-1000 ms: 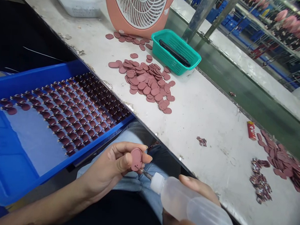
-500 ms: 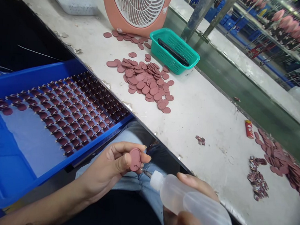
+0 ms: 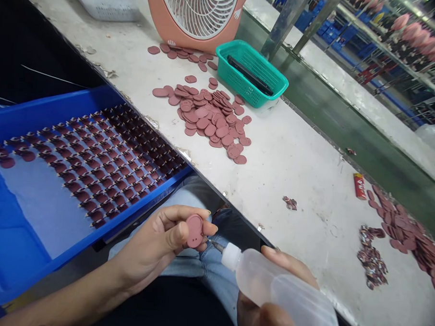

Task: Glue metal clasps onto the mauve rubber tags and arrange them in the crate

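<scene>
Bottle [image 3: 266, 285] near reddish disc [image 3: 194, 230].

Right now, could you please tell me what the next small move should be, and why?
I would probably ease the bottle back slightly with the right hand, holding the disc steady in the left hand: the tip sits beside the disc's edge, not over its dark dots.

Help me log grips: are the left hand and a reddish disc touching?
Touching. The head view shows the left hand pinching the reddish disc between thumb and fingers.
</scene>
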A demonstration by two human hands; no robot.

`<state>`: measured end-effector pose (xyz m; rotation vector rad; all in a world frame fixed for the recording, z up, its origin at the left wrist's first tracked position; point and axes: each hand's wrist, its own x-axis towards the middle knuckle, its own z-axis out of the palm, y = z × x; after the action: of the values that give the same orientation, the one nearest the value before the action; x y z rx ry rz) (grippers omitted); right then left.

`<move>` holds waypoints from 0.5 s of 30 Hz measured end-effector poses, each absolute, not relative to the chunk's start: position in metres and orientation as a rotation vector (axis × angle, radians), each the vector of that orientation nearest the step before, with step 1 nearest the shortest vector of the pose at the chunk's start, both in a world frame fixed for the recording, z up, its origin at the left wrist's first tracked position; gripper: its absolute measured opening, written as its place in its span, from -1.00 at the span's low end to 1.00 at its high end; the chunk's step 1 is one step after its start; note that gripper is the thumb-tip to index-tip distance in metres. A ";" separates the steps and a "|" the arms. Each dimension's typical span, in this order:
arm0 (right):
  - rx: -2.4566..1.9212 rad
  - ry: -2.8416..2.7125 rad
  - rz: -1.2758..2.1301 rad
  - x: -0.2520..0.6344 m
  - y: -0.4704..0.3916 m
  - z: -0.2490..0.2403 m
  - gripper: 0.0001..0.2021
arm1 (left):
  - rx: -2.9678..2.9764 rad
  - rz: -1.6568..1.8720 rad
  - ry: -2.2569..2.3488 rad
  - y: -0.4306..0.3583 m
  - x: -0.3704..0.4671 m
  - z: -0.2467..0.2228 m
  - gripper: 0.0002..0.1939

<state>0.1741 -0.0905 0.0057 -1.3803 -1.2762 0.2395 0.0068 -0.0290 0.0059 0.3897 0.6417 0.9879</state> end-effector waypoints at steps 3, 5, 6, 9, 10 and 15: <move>-1.374 -1.273 0.272 0.172 -0.083 0.017 -0.61 | 0.391 0.985 0.652 -0.026 0.008 0.007 -0.73; -1.373 -1.273 0.294 0.172 -0.082 0.019 -0.61 | 0.389 0.967 0.672 -0.025 0.007 0.008 -0.72; -1.371 -1.271 0.305 0.173 -0.082 0.019 -0.62 | 0.386 0.958 0.686 -0.025 0.007 0.009 -0.72; -1.364 -1.247 0.347 0.175 -0.083 0.016 -0.64 | 0.373 0.943 0.713 -0.025 0.007 0.011 -0.70; -1.352 -1.223 0.372 0.176 -0.084 0.015 -0.64 | 0.366 0.949 0.720 -0.026 0.007 0.011 -0.70; -1.140 -0.686 1.076 0.187 -0.076 0.021 -0.29 | 0.335 1.000 0.895 -0.027 0.005 0.011 -0.66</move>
<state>0.1874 -0.0758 0.0211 -1.1399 -0.6859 1.0758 0.0048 -0.0268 0.0106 0.3350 0.8949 0.9995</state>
